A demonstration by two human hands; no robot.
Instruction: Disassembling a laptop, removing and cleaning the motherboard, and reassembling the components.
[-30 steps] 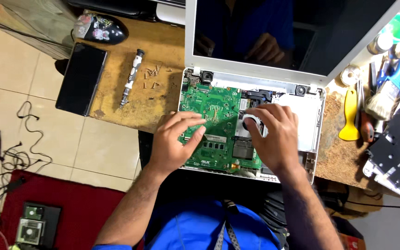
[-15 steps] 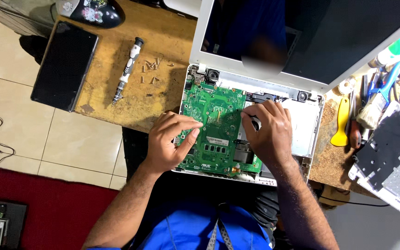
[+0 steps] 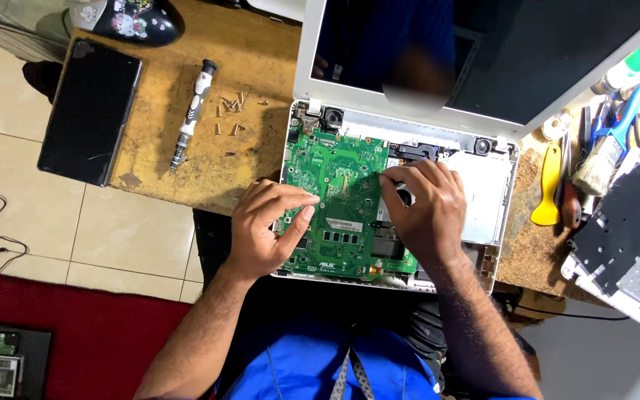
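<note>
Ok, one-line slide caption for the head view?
Both hands, left hand and right hand, rest on a green motherboard in an opened white laptop.

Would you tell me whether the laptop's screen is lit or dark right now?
Dark. The screen is black and shows only dim reflections, while both hands, left and right, rest on the green circuit board.

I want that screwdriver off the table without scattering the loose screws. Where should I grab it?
Take the screwdriver by its pale handle, the thicker upper half, coming from its left side. It lies flat, tip toward the table's near edge, and the screws sit just to its right.
</note>
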